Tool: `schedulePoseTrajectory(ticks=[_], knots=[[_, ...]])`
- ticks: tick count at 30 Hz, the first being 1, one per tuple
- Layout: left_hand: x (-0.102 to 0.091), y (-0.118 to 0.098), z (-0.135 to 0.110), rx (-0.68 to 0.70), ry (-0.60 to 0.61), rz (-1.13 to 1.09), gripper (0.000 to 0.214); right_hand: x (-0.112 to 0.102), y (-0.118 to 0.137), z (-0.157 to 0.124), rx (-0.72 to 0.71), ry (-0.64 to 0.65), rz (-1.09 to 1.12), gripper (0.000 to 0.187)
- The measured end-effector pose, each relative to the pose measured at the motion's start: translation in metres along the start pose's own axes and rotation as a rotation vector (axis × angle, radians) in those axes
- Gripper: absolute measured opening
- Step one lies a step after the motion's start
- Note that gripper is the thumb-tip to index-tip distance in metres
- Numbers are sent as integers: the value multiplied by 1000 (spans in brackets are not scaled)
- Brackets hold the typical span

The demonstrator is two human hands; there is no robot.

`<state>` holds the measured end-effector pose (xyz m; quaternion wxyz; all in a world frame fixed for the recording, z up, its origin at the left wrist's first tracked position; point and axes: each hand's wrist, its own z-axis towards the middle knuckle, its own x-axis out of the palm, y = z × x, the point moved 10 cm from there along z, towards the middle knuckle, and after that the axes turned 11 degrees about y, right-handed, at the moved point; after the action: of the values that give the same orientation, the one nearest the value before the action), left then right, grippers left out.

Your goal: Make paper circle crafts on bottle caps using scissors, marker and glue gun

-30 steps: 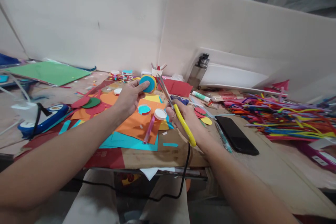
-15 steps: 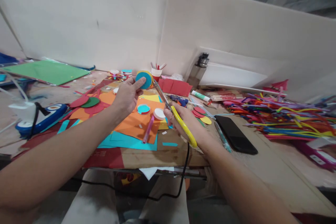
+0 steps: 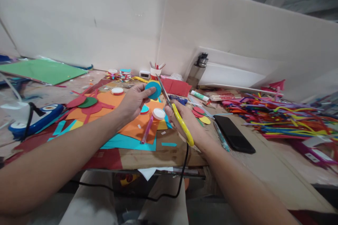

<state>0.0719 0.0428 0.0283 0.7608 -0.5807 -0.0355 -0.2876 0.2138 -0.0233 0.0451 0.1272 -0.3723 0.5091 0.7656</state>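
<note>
My left hand (image 3: 133, 102) pinches a blue paper disc (image 3: 154, 90) with a yellow rim showing behind it, held up above the table. My right hand (image 3: 185, 121) grips yellow-handled scissors (image 3: 177, 114); their blades point up and left and meet the disc's right edge. Under both hands lie orange paper sheets (image 3: 134, 123) and teal paper sheets (image 3: 126, 142), a white bottle cap (image 3: 158, 113) and a pink stick (image 3: 146, 130).
A black phone (image 3: 233, 129) lies right of my right hand. A heap of coloured pipe cleaners (image 3: 277, 119) fills the right side. A glue stick (image 3: 200, 95), a bottle (image 3: 196, 70), a cup of pens (image 3: 154, 71), a green sheet (image 3: 42, 71) and a blue-white device (image 3: 37, 119) stand around.
My left hand has lowered the disc slightly and turned it toward the blades. The scissors have shifted a little with it, still at the disc's edge.
</note>
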Motion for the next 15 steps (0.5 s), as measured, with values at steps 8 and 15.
schedulePoseTrajectory(ticks=[8, 15], knots=[[4, 2, -2, -30, -2, 6, 15, 2, 0, 0, 14, -9, 35, 36], [3, 2, 0, -25, 30, 20, 17, -2, 6, -1, -3, -28, 13, 36]])
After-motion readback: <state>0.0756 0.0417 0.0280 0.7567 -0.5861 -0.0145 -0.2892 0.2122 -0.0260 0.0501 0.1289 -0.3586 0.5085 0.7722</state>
